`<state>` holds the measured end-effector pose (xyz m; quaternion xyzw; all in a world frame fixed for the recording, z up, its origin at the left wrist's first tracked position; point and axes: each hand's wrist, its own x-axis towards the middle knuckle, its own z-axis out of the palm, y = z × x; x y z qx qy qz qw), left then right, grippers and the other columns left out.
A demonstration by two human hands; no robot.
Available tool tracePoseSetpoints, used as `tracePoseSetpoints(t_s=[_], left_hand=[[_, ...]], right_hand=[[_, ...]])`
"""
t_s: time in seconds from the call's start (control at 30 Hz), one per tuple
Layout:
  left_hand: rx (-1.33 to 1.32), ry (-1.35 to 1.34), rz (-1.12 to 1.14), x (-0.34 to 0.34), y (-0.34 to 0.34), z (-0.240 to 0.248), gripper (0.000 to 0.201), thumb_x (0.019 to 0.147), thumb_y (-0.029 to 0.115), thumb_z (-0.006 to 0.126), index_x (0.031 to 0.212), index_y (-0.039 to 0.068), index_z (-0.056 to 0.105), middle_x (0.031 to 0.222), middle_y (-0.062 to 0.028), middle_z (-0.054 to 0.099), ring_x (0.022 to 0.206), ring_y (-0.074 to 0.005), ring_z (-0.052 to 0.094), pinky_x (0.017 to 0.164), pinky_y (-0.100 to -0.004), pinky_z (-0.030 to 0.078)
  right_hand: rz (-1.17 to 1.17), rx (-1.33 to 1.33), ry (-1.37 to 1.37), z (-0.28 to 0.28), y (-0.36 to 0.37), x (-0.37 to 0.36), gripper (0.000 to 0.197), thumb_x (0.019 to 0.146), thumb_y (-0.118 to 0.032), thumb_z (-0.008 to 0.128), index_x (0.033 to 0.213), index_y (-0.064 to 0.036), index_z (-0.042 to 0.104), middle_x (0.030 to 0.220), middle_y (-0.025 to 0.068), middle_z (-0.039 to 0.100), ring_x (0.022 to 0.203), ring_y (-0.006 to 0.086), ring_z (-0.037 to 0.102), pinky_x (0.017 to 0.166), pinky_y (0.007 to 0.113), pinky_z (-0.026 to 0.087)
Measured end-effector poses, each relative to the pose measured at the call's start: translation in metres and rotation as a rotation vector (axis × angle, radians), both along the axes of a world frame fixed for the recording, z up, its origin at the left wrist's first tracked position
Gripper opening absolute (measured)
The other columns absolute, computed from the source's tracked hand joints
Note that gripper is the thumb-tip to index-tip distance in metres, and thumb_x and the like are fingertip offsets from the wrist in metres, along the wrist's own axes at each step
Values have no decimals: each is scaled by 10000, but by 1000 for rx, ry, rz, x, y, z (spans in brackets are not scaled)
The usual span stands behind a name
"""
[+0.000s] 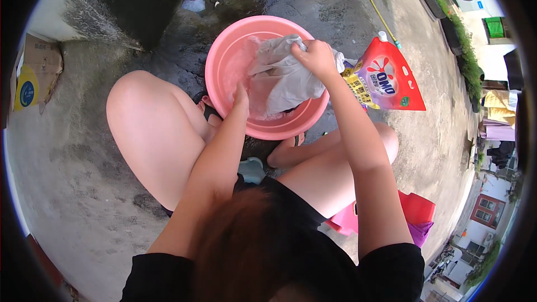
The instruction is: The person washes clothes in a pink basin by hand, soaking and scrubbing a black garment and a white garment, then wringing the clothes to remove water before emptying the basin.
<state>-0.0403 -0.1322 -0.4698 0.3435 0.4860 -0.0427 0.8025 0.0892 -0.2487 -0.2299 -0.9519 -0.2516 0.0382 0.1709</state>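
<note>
A pink round basin [212,70] stands on the ground between my feet, with cloudy water [235,70] in it. Bunched up inside is a wet, pale grey cloth garment [285,81]; its upper right part rises to the rim. My right hand [316,59] grips the garment at that side, fingers closed round the fabric. Low in the basin's left part is my left hand [240,100], beside the garment's left edge. Its fingers are mostly hidden, so their hold does not show.
Just right of the basin is a red and purple detergent pouch [383,78] with a white cap. A yellow hose [380,14] runs behind it. Pink and purple items [417,212] lie by my right thigh. A cardboard box [47,70] stands far left.
</note>
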Motion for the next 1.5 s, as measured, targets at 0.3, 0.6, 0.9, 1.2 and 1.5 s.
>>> tracePoseSetpoints(t_s=[0.3,0.6,0.9,1.2,1.5], left_hand=[[-461,-175,-383,-16,5,109,819,788,678,280,1383,117,226,1374,-148,291,1241,-376,288,938,-574,295],[-640,-293,-408,-3,-14,141,789,777,656,368,1350,121,281,1358,-189,292,1243,-355,302,930,-583,310],[-467,-1036,-170,16,-9,184,625,822,534,410,1265,94,402,1269,-149,429,1161,-297,426,916,-479,382],[268,-1170,-356,43,31,216,502,840,434,445,1204,90,475,1203,-104,511,1102,-256,493,901,-388,419],[314,-374,-493,61,59,243,381,748,228,614,1056,10,567,974,-100,612,850,-197,600,731,-307,466]], right_hand=[[-220,639,-31,152,-33,-36,349,710,-312,608,661,33,592,537,35,526,532,96,477,523,270,412],[-71,1221,-132,223,-43,-56,200,783,-146,597,858,34,642,781,34,616,698,87,536,660,200,401],[-373,1553,-59,232,-18,-73,247,776,-148,548,929,39,601,870,94,607,796,162,553,717,257,420],[-615,1549,-31,124,-75,-43,281,809,-255,560,688,-1,561,662,6,530,607,82,437,569,233,367],[-775,1410,581,-54,-77,-57,347,863,-301,497,885,34,585,772,74,597,664,137,546,619,263,433]])
